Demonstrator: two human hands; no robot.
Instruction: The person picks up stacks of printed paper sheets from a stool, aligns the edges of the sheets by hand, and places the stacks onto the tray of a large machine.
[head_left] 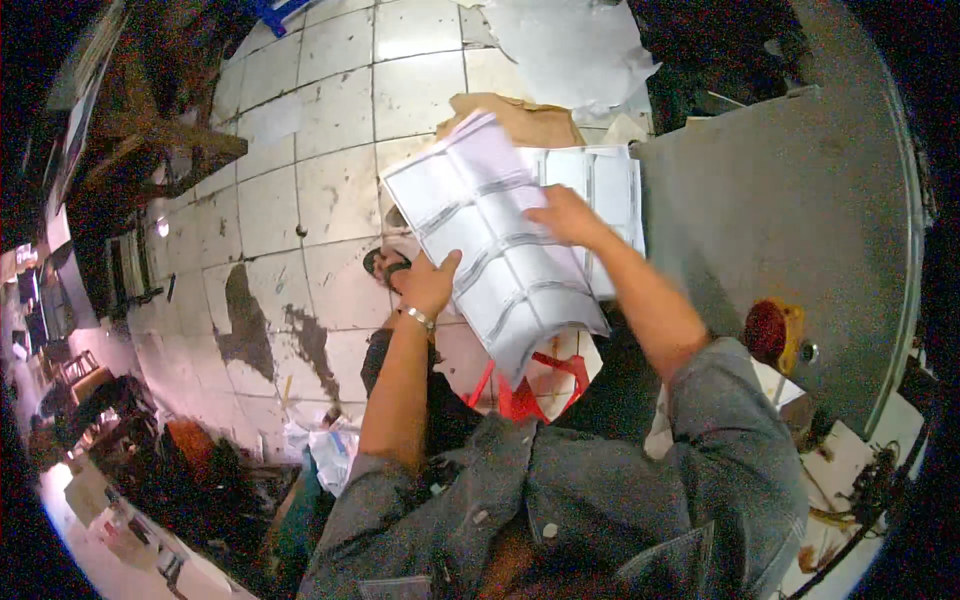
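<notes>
hands hold one big white sheet up over the tiled floor. left hand pinches the sheet's left edge. right hand grips its top right part, just beside the grey machine.

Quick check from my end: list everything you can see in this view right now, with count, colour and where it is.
Printed sheets: one loose bundle, white with grey bands, held up mid-frame.
Sheet stack: one, white, lying behind the bundle beside the machine.
Cardboard: one piece, brown, on the floor above the sheets.
Torn paper: one large piece, white, top of frame.
Machine panel: one, grey metal, right side.
Round button: one, red on a yellow base, on the machine.
Stool: one, red frame, below the bundle.
Tiled floor: pale, stained, left and centre.
Left hand: gripping the bundle's lower left edge, bracelet on the wrist.
Right hand: resting on top of the bundle.
</notes>
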